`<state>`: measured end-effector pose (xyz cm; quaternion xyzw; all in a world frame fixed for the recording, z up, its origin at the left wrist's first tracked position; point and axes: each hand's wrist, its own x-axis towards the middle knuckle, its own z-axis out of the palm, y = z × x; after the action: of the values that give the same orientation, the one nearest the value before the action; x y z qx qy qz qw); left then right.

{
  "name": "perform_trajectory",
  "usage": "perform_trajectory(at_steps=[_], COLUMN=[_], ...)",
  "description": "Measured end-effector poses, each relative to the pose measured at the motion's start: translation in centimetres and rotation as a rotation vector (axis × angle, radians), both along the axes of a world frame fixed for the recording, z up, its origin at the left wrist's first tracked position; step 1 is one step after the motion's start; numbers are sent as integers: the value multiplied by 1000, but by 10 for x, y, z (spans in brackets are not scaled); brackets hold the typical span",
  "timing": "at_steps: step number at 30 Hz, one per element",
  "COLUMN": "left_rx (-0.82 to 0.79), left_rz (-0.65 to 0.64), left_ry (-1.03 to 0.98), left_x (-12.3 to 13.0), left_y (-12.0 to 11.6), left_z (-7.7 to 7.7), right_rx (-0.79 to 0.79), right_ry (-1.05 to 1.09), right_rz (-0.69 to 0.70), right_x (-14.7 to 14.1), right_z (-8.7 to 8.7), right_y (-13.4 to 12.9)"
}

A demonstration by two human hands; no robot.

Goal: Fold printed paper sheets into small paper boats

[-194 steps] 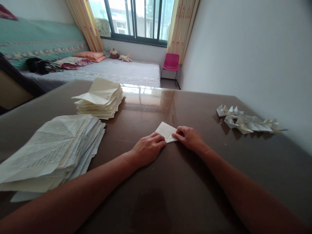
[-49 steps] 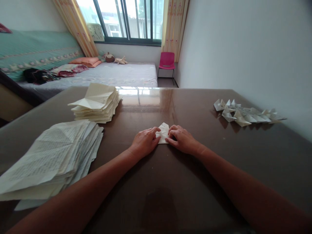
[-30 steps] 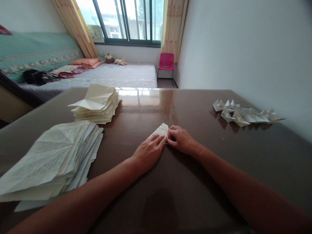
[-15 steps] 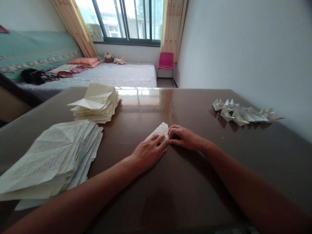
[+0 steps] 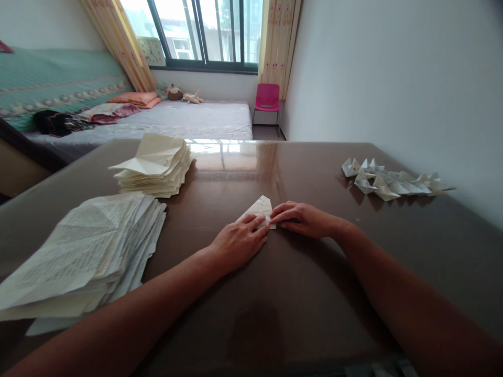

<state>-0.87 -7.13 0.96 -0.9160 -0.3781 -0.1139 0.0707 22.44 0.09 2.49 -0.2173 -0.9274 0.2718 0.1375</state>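
Centre: our left hand (image 5: 238, 245), fingers flat, presses folded paper (image 5: 255, 209); right hand (image 5: 304, 219), fingertips narrow, touches it. Left: paper stacks (image 5: 78, 246). Upper right: folded shapes (image 5: 387, 187).

Daylight from the window (image 5: 196, 32) glares on the glossy tabletop (image 5: 220, 162), leaving the foreground dim and slightly soft.

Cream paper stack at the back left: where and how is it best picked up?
I'd grip the cream stack by its right edge, coming from the right, thumb on top. Loose sheets jut out at its left, and the printed pile crowds its near side.
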Motion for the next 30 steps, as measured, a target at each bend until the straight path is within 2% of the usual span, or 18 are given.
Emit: perform_trajectory(at_steps=[9, 11, 15, 20, 30], left_rx=[-12, -18, -23, -42, -65], left_rz=[-47, -44, -26, -58, -61], left_ry=[-34, -26, -12, -38, -36], left_x=[-9, -9, -9, -9, -10], left_y=[3, 3, 3, 2, 0], left_z=[-4, -3, -1, 1, 3], right_rx=[-49, -74, -86, 3, -24], right_ry=[-40, -27, 49, 69, 113], right_rz=[58, 27, -113, -165, -131], right_x=[6, 7, 5, -1, 0], right_z=[12, 12, 7, -4, -14], right_y=[-4, -3, 0, 4, 10])
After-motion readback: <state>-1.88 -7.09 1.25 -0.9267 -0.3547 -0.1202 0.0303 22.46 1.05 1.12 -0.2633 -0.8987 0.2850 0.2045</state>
